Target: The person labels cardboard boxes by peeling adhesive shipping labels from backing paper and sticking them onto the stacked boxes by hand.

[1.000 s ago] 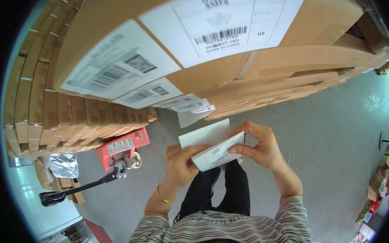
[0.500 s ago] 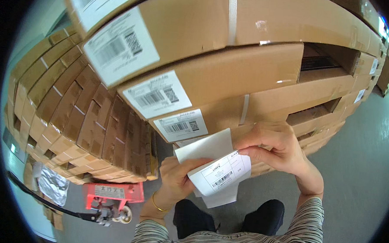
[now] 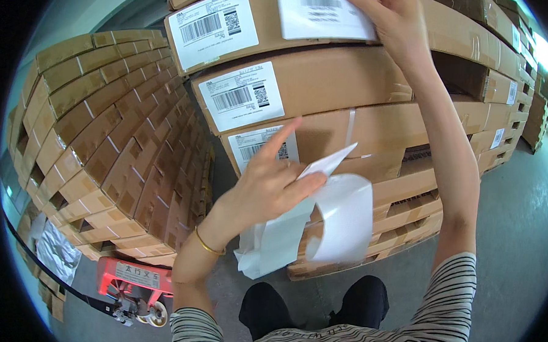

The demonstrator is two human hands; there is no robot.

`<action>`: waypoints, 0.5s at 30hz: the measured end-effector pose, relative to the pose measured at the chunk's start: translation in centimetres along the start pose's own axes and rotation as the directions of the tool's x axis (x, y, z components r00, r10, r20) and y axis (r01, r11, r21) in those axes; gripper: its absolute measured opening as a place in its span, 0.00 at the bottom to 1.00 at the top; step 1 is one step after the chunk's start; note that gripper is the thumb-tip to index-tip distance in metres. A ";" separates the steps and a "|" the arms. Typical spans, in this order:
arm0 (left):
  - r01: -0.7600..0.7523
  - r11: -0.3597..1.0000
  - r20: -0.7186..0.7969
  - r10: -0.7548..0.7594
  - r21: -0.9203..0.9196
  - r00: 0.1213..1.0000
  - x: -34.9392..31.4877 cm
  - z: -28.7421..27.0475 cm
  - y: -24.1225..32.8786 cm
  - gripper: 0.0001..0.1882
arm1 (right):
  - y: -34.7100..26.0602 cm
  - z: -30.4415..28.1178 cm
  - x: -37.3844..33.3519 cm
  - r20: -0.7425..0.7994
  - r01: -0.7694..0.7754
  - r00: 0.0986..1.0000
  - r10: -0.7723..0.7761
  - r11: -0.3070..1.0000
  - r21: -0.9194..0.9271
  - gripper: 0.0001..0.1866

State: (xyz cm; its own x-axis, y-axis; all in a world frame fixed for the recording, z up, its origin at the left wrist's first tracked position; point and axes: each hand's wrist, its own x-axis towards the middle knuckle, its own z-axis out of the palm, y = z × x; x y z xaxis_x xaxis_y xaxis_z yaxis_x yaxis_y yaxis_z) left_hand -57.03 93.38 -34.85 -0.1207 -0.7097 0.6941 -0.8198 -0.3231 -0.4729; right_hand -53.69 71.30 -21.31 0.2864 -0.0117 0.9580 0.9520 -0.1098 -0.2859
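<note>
My right hand [image 3: 397, 30] is raised to the upper carton [image 3: 410, 3] of the near stack, its thumb and fingers closed on the edge of a white printed label [image 3: 326, 14]. The label overlaps the carton's front; whether it touches cannot be told. Lower down, my left hand [image 3: 273, 186] grips a bunch of white label sheets [image 3: 345, 220] between thumb and curled fingers, its index finger stretched out. One sheet curls over and a pale strip [image 3: 271, 244] hangs below. The index fingertip overlaps the cartons near a stuck-on shipping label [image 3: 243, 96].
A second tall stack of brown cartons [image 3: 103, 157] stands at the left. Beside its foot is a red pallet jack [image 3: 136, 278] with a black handle. Crumpled silver foil [image 3: 59, 253] lies at the far left. The near stack rests above grey floor [image 3: 496, 254].
My right hand has lifted a label away from the sheets, up to the upper carton. My left hand has risen slightly, keeping the sheets. The view has shifted a little.
</note>
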 end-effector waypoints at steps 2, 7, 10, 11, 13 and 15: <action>-0.036 0.999 0.002 0.036 0.036 0.999 1.6 -0.3 -0.7 0.09 | 0.8 0.6 1.2 0.052 0.064 0.997 -0.065 0.998 0.013 0.14; -0.034 0.996 -0.015 0.035 0.080 0.999 2.1 -0.7 -2.9 0.06 | 1.5 1.8 1.5 0.063 0.073 0.995 -0.074 0.997 0.018 0.15; -0.040 0.997 -0.027 0.041 0.061 0.999 2.8 -1.0 -4.0 0.09 | 1.3 1.9 1.0 0.048 0.036 0.998 -0.036 0.999 0.005 0.15; -0.037 0.998 -0.025 0.038 0.046 0.999 3.1 -1.1 -4.1 0.09 | 1.2 1.7 0.9 0.047 0.025 0.999 -0.025 1.000 0.014 0.15; -0.043 0.998 -0.021 0.044 0.052 0.999 3.5 -1.2 -4.3 0.09 | 1.2 1.6 0.9 0.043 0.015 0.999 -0.016 1.000 0.020 0.16; -0.032 0.998 -0.036 0.034 0.046 0.999 3.5 -1.3 -4.5 0.09 | 1.6 1.8 1.1 0.038 0.027 0.999 -0.028 0.999 0.018 0.16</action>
State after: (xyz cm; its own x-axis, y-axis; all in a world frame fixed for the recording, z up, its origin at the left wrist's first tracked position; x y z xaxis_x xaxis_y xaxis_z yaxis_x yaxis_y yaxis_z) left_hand -54.46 93.12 -29.55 -0.1684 -0.6970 0.6970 -0.7886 -0.3290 -0.5195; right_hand -51.63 72.93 -20.76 0.2639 0.0294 0.9641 0.9612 -0.0918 -0.2603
